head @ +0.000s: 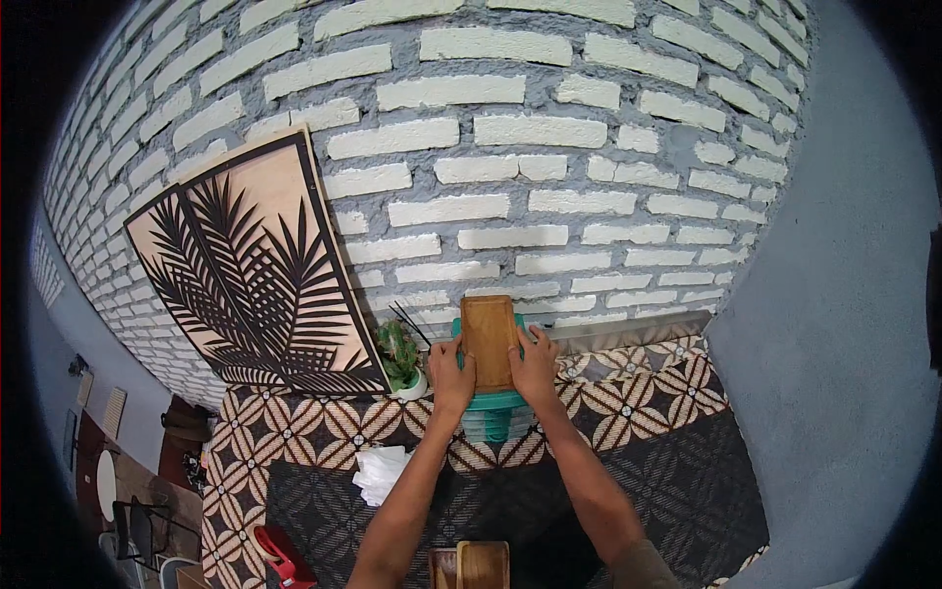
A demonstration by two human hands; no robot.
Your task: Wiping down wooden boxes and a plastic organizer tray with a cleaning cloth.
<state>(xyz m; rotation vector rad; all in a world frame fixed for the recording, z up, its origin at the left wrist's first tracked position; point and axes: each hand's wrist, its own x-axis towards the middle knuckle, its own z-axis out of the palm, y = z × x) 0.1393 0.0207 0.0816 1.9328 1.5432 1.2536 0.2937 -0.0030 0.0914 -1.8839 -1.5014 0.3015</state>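
Note:
A rectangular wooden tray [487, 346] lies on top of a clear plastic container with a teal lid [494, 401], close to the brick wall. My left hand [452, 374] grips the tray's left long edge. On the opposite edge, my right hand [535, 367] holds it too, fingers bent over the rim. Teal parts of the container show behind both hands. Two more wooden trays [483, 565] lie side by side at the bottom of the view, cut off by its edge. Crumpled white paper or cloth [380, 475] lies by my left forearm.
Left of the container stands a small potted cactus [399, 357]. A palm-leaf panel [257, 272] leans against the brick wall [486, 177]. A red tape dispenser [283, 559] sits at the patterned table covering's [235, 471] left side. A grey wall [831, 331] borders the right.

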